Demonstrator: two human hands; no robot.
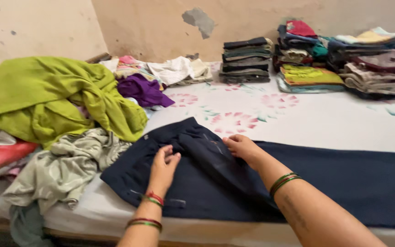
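Note:
A dark navy garment (325,183) lies spread flat across the near side of a bed, running from the middle to the right edge of the view. My left hand (163,165) rests on its left end with the fingers bent against the cloth. My right hand (242,147) presses down on a raised fold of the same garment a little further right. Both wrists wear red and green bangles.
The bed sheet (298,119) is white with pink flowers. A loose heap of clothes fills the left: a lime green cloth (51,98), a grey-green one (65,169), a purple one (142,90). Folded stacks (246,59) stand along the back wall at right.

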